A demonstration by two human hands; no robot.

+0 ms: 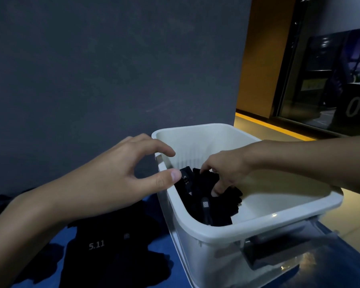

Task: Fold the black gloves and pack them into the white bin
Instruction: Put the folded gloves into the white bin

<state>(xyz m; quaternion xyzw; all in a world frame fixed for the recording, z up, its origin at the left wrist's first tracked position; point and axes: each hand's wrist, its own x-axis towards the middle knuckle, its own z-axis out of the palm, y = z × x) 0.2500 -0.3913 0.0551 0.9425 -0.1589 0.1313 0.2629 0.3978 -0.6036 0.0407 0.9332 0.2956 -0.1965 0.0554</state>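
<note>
The white bin (258,223) stands on a blue surface at the right. Inside it lie folded black gloves (212,204) with "5.11" lettering. My right hand (222,169) reaches down into the bin and its fingers curl round the top of those gloves. My left hand (121,173) hovers at the bin's left rim with fingers spread and relaxed, holding nothing. More black gloves (104,248), one marked "5.11", lie loose on the blue surface under my left forearm.
A dark grey wall (112,69) rises just behind the bin. The blue table surface (164,246) runs along the bottom. At the right are an orange pillar (262,59), a yellow floor strip and a dark glass panel.
</note>
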